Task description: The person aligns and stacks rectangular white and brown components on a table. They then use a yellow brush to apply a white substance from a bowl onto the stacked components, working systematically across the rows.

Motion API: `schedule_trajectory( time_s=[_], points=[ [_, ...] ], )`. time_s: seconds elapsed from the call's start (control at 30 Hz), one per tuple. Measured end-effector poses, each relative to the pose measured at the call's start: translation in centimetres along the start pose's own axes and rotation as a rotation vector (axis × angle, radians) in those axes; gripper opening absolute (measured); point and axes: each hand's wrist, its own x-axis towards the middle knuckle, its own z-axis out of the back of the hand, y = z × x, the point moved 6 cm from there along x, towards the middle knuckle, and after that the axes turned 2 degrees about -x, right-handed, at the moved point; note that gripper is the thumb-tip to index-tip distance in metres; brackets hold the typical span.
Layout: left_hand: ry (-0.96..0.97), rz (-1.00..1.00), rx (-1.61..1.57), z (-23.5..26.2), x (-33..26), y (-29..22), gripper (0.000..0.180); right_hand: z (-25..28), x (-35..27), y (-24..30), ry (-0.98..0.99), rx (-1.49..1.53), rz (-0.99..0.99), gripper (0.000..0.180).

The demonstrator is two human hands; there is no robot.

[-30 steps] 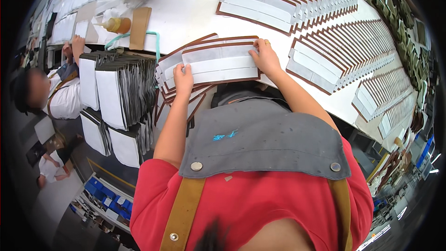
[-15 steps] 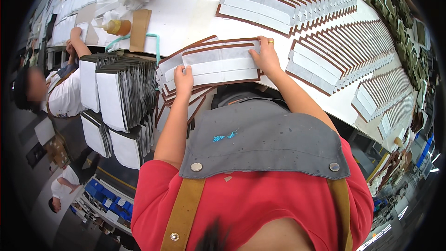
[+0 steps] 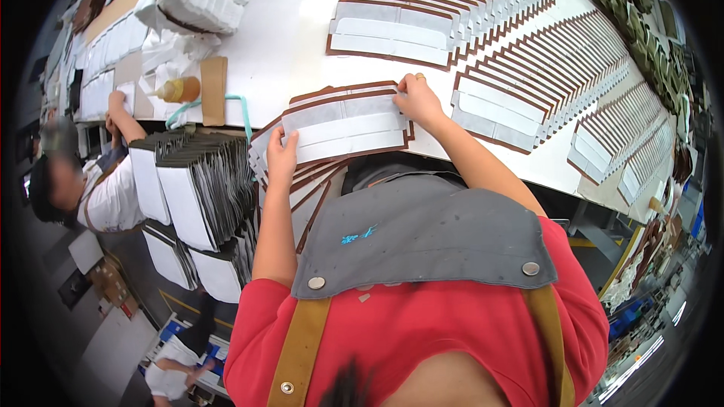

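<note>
A small overlapping stack of brown-edged white panels (image 3: 347, 122) lies at the table's front edge, right before me. My left hand (image 3: 282, 154) grips the left end of the top panel, thumb on its white face. At the upper right corner, my right hand (image 3: 418, 100) pinches the edge with thumb and bent fingers. More brown-edged pieces (image 3: 305, 207) fan out under the stack, over the front edge, partly hidden by my left forearm.
Long fanned rows of similar panels (image 3: 392, 30) cover the table's far side and right. Dark-edged white pieces (image 3: 185, 203) stand stacked to my left. A glue-coloured squeeze bottle (image 3: 179, 90) lies beside a brown strip (image 3: 214, 90). A co-worker (image 3: 113, 196) works at the left.
The view has shifted, so the table sits differently in the picture. My right hand's fingers have curled more at the panel's corner; the left hand keeps its grip on the left end.
</note>
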Motion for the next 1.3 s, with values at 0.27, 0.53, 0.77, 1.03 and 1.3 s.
schedule_trajectory(
  time_s=[0.27,0.53,0.77,1.03,1.3],
  points=[
    [0.125,-0.15,-0.022,-0.2,1.1,-2.8,0.016,0.5,1.1,0.9,0.043,0.056,0.164,0.028],
    [0.2,-0.176,-0.052,-4.4,6.1,-6.3,0.017,6.2,4.3,-2.0,0.13,0.202,0.065,0.016],
    [0.194,-0.228,0.114,-9.7,13.1,-9.9,0.022,10.7,8.8,-5.6,-0.101,0.513,-0.108,0.015],
    [0.074,-0.362,0.396,-10.6,15.8,-9.7,0.032,10.4,11.1,-7.0,-0.326,0.363,-0.067,0.015],
    [0.06,-0.43,0.508,-11.0,14.7,-11.3,0.037,10.4,11.2,-7.2,-0.315,0.359,-0.086,0.014]
  ],
)
